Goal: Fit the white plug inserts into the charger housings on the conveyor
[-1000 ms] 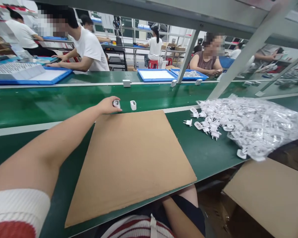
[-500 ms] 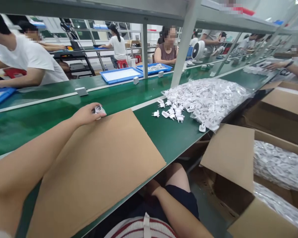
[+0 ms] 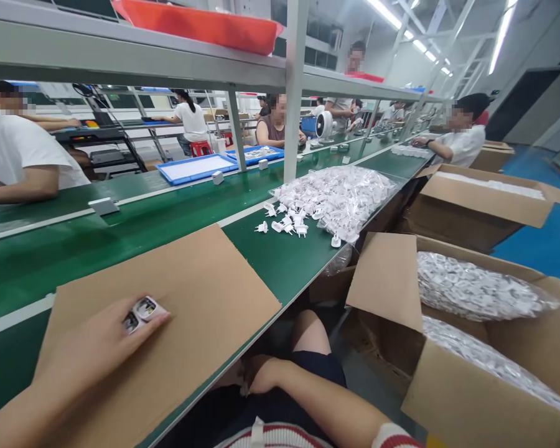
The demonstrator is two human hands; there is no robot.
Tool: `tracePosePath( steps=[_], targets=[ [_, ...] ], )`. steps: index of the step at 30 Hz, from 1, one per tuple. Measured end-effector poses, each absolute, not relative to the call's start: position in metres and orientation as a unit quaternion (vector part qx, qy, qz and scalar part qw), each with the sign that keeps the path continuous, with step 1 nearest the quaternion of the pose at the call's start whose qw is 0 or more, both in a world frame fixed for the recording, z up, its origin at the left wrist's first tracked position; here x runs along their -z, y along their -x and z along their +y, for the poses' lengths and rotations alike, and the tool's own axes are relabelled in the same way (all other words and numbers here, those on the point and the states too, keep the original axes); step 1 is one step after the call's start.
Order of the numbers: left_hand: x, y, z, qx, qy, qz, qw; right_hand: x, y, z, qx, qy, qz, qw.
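Observation:
My left hand (image 3: 116, 333) is closed around a white plastic charger housing (image 3: 145, 308), just over a flat cardboard sheet (image 3: 200, 292) on the green bench. The housing's open end faces up and shows dark and metallic parts inside. Low over my lap, beyond the bench edge, my right hand (image 3: 261, 374) has its fingers curled downward. A small pale bit shows by those fingers, too blurred to name. Loose white two-pin plug pieces (image 3: 287, 223) lie on the bench past the sheet, beside a clear bag of the same pieces (image 3: 340, 193).
Open cardboard cartons (image 3: 387, 274) with bagged white pieces stand to the right of the bench. A green conveyor belt (image 3: 168, 211) runs behind the sheet, with a white block (image 3: 103, 206) beyond it. Shelf posts (image 3: 292, 99) rise from the bench. Co-workers sit across and farther along.
My left hand has brought the housing back from the sheet's far edge to over its near left part. The right hand has risen slightly into view. The camera view has tilted up and turned right.

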State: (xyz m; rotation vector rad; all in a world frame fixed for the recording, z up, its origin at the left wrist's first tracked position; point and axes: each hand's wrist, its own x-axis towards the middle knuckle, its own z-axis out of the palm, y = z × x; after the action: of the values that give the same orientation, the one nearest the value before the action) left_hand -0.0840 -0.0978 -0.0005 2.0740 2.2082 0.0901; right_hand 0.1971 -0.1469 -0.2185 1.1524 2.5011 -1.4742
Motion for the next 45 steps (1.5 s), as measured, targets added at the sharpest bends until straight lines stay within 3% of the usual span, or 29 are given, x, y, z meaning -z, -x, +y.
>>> tracePosePath(
  steps=[4,9,11,14,16,17,19,23,29,37,45],
  targets=[
    [0.002,0.098,-0.111,-0.051,-0.671,0.737,0.06,0.169,-0.225,-0.158,0.48,-0.344,0.804,0.071],
    [0.021,0.112,-0.123,-0.115,-0.714,0.69,0.028,0.077,-0.277,-0.139,0.691,-0.194,0.696,0.035],
    [0.032,0.117,-0.124,-0.153,-0.744,0.65,0.019,0.041,-0.288,-0.116,0.716,-0.176,0.675,0.0],
    [0.041,0.12,-0.125,-0.187,-0.758,0.625,0.021,0.003,-0.287,-0.065,0.614,-0.287,0.724,-0.125],
    [0.039,0.118,-0.127,-0.193,-0.762,0.618,0.017,-0.008,-0.279,-0.027,0.419,-0.431,0.779,-0.179],
    [0.035,0.115,-0.129,-0.195,-0.764,0.615,0.012,-0.01,-0.273,-0.008,0.299,-0.507,0.789,-0.175],
    [0.028,0.11,-0.133,-0.198,-0.77,0.606,0.004,-0.007,-0.263,0.023,0.196,-0.574,0.777,-0.171],
    [0.021,0.105,-0.142,-0.218,-0.772,0.597,-0.011,0.008,-0.249,0.065,0.102,-0.627,0.763,-0.121],
    [0.026,0.109,-0.145,-0.218,-0.778,0.589,-0.019,0.022,-0.245,0.091,0.052,-0.642,0.764,-0.036],
    [0.03,0.107,-0.143,-0.223,-0.778,0.587,-0.014,0.027,-0.24,0.095,-0.006,-0.637,0.768,-0.063],
    [0.03,0.104,-0.144,-0.23,-0.772,0.593,-0.001,0.031,-0.231,0.106,0.054,-0.634,0.771,-0.036]
  ],
)
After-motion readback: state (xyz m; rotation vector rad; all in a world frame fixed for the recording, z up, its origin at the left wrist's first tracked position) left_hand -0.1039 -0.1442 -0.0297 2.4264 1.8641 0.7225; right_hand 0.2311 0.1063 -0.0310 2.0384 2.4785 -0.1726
